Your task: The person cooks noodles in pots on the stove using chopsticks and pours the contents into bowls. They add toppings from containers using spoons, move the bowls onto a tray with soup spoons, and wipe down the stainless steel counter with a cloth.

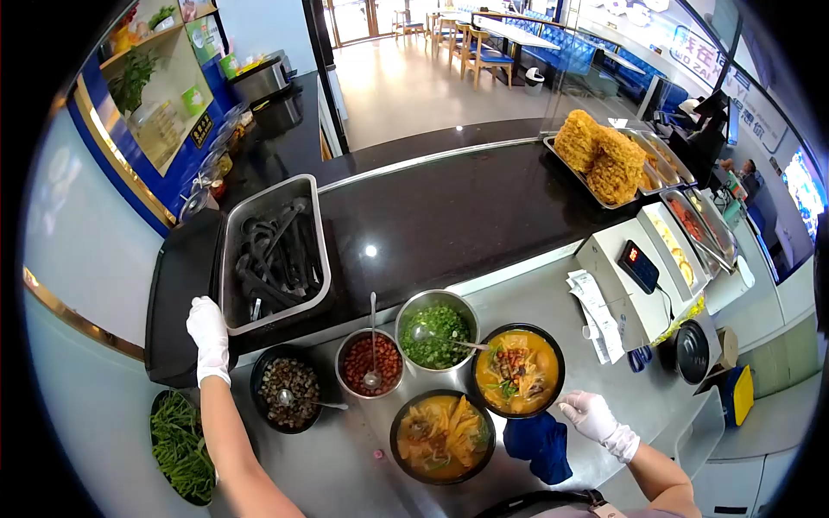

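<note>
My left hand [207, 332], in a white glove, is at the near edge of a black box [177, 324], beside a metal tray [321, 250] of black ladles or spoons [276, 250]. Its fingers look extended, with nothing visible in them. My right hand [591, 419], also gloved, has loosely bent fingers close to the rim of a black soup bowl [518, 369] topped with peanuts and greens. I cannot tell whether they touch it. A dark blue cloth [540, 445] lies just left of that hand. Another soup bowl [442, 436] stands in front of me.
Behind the bowls are chopped scallions [439, 332], peanuts [367, 354] and diced topping [292, 388], each with a spoon. Leafy greens [183, 449] sit at left. Fried noodle cakes [600, 155], receipts [596, 315] and a timer [639, 266] are at right.
</note>
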Motion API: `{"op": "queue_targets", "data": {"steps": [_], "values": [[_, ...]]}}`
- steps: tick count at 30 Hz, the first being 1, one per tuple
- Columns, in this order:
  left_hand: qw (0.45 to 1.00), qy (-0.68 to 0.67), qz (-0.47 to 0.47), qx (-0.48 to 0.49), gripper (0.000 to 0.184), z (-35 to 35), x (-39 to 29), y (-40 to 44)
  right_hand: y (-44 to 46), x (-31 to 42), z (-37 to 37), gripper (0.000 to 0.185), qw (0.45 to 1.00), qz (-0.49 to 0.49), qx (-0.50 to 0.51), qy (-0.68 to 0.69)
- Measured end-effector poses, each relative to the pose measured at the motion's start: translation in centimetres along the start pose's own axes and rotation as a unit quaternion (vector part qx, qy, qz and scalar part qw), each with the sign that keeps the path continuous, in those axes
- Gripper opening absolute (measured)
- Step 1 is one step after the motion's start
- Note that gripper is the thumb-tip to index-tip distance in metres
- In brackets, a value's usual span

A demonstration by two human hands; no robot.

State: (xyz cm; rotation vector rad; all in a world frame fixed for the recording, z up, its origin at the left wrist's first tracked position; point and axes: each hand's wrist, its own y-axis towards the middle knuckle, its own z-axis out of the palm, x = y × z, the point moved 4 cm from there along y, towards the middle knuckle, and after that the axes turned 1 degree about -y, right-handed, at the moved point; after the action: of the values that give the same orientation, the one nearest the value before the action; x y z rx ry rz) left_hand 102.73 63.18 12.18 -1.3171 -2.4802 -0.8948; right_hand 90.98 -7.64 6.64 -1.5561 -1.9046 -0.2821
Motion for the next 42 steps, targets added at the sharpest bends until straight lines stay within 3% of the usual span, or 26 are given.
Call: {"op": "queue_targets", "data": {"steps": [1, 2, 6, 7, 9, 12, 15, 19, 21, 27, 32, 33, 36, 37, 39, 41, 42], "values": [[0.996, 0.062, -0.010, -0.066, 0.025, -0.8, -0.3, -0.1, -0.1, -0.3, -0.1, 0.014, 1.000, 0.003, -0.001, 0.001], [0.989, 0.133, 0.004, -0.065, 0.032, -1.2, 0.0, -0.3, -0.3, -0.7, -0.3, 0.014, 1.000, 0.007, -0.009, -0.001], [0.998, -0.028, 0.047, -0.032, 0.014, -1.1, 2.5, 2.0, -0.8, -2.7, -0.4, 0.017, 0.999, -0.014, -0.051, 0.001], [1.000, -0.016, 0.022, -0.011, 0.015, -0.7, 3.1, 2.8, -0.8, -2.7, -0.5, 0.017, 0.999, -0.014, -0.044, 0.006], [0.999, -0.040, 0.007, -0.031, 0.017, -3.9, 4.1, 3.2, -0.8, -3.0, -1.0, 0.016, 0.998, 0.045, -0.032, 0.016], [0.993, -0.062, 0.026, -0.100, 0.013, -10.8, 2.9, 2.0, -0.4, -4.4, -1.9, 0.014, 0.999, 0.022, -0.048, 0.002], [0.962, -0.113, 0.111, -0.221, 0.010, -16.9, -2.2, -0.2, 0.0, -5.2, -3.0, 0.014, 0.998, 0.017, -0.058, -0.012], [0.932, -0.122, 0.218, -0.263, 0.004, -24.5, -13.1, -3.0, -0.2, -4.5, -4.8, 0.013, 0.995, -0.012, -0.094, 0.004], [0.887, -0.198, 0.309, -0.282, 0.005, -26.8, -18.7, -4.3, -0.6, -4.6, -5.7, 0.012, 0.993, 0.002, -0.112, 0.027], [0.842, -0.140, 0.414, -0.316, 0.008, -25.0, -34.5, -7.6, -3.3, -8.4, -5.9, 0.012, 0.988, 0.054, -0.140, 0.035], [0.817, -0.121, 0.467, -0.315, 0.008, -20.4, -39.0, -7.9, -5.3, -12.8, -4.6, 0.012, 0.984, 0.107, -0.125, 0.062], [0.830, -0.104, 0.463, -0.294, 0.013, -19.5, -39.4, -7.9, -5.7, -13.5, -4.2, 0.012, 0.983, 0.116, -0.125, 0.072], [0.832, -0.247, 0.459, -0.189, 0.031, -18.8, -39.1, -8.3, -5.2, -13.0, -4.0, 0.014, 0.990, 0.106, -0.089, 0.004], [0.832, -0.271, 0.449, -0.181, 0.033, -20.2, -38.5, -9.1, -5.2, -12.5, -3.8, 0.015, 0.990, 0.098, -0.097, 0.038], [0.823, -0.405, 0.359, -0.171, 0.033, -22.5, -36.6, -10.9, -4.3, -11.3, -3.8, 0.016, 0.988, 0.073, -0.111, 0.075], [0.723, -0.632, 0.255, -0.112, 0.023, -25.4, -32.6, -14.8, -3.5, -10.7, -3.5, 0.017, 0.989, 0.059, -0.108, 0.080], [0.690, -0.697, 0.192, -0.027, 0.024, -25.7, -30.7, -17.1, -3.1, -10.6, -3.1, 0.018, 0.988, 0.051, -0.107, 0.100]]}}
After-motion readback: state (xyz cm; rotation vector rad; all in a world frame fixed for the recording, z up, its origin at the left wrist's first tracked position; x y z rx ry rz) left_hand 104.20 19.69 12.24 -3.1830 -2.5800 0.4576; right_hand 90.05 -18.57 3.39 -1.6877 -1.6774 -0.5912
